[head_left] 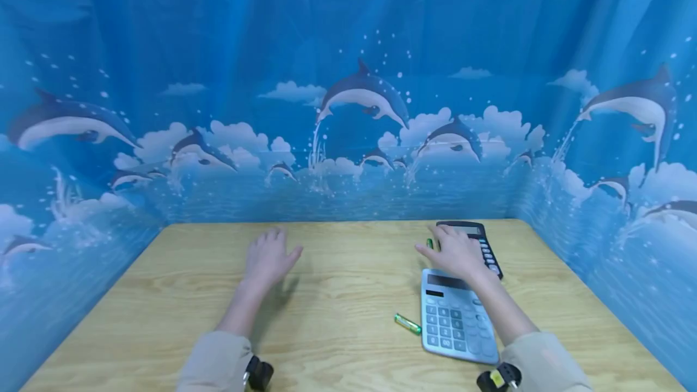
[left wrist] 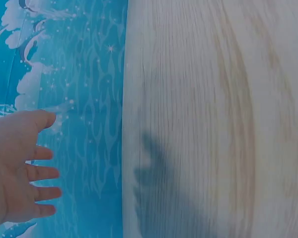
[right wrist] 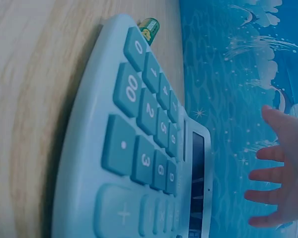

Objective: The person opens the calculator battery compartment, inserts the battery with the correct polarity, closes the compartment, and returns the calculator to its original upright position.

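Note:
My left hand [head_left: 268, 259] hovers over the left half of the wooden table, fingers spread, casting a shadow; nothing is in it. My right hand [head_left: 456, 251], also empty with fingers apart, is above a black calculator [head_left: 490, 257] and the top of a light blue calculator [head_left: 445, 319]. A green battery [head_left: 407, 323] lies at the blue calculator's lower left, and another green battery [head_left: 429, 243] shows beside the black calculator, near my right thumb. In the right wrist view the blue calculator [right wrist: 139, 124] fills the middle, with a battery [right wrist: 149, 29] past its edge.
A blue curtain [head_left: 261, 35] with dolphins and clouds hangs behind the table and along both sides. The wooden table [head_left: 337, 295] has pale grain, and its far edge meets the curtain. Dark wrist-worn devices sit at both sleeves.

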{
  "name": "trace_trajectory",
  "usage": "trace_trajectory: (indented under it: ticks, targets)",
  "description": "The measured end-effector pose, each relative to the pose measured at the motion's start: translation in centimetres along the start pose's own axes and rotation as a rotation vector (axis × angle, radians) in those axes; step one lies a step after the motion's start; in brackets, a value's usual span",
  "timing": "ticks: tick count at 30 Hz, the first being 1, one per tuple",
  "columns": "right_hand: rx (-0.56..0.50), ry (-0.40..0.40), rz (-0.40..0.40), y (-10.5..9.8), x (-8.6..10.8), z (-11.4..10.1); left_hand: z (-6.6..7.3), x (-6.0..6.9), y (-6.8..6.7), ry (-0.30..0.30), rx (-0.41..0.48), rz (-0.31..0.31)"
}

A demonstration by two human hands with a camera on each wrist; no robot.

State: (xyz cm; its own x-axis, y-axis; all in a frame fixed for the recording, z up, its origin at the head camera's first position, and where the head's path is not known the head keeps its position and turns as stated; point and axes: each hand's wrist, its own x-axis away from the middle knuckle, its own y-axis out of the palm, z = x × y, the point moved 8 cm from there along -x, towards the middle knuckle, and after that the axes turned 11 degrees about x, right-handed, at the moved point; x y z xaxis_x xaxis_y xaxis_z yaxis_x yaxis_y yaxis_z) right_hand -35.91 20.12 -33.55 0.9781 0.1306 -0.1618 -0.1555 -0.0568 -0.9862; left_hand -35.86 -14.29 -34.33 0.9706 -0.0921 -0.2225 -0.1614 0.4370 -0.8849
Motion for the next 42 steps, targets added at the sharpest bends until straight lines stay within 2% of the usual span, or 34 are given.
trace_trajectory:
  ticks: [7, 13, 16, 23, 28, 34, 38, 42]
  targets:
    - [-0.113, -0.028, -0.012, -0.6, 0.5, 0.5, 2.1, -0.1, 1.1, 0.044, 0.088, -0.027]
    - [-0.131, -0.026, -0.032, -0.8, 0.7, 1.6, 4.8, 0.2, 2.6, 0.082, 0.164, -0.079]
    - [-0.128, -0.016, -0.045, -0.8, 0.9, 2.0, 6.4, 0.5, 3.2, 0.114, 0.145, -0.113]
    - [-0.116, -0.009, -0.116, -0.2, 1.3, 2.9, 11.0, 1.7, 4.9, 0.277, 0.152, -0.191]
    - [-0.116, 0.003, -0.172, 0.4, 1.8, 3.8, 14.0, 2.9, 6.4, 0.365, 0.141, -0.259]
    - [-0.085, 0.010, -0.192, 1.0, 2.5, 4.8, 16.7, 4.4, 8.0, 0.406, 0.127, -0.330]
    - [-0.083, 0.014, -0.203, 1.3, 2.9, 5.4, 18.2, 5.4, 9.1, 0.456, 0.080, -0.336]
    - [-0.077, 0.029, -0.213, 1.6, 3.2, 5.9, 19.2, 6.3, 10.3, 0.504, -0.012, -0.321]
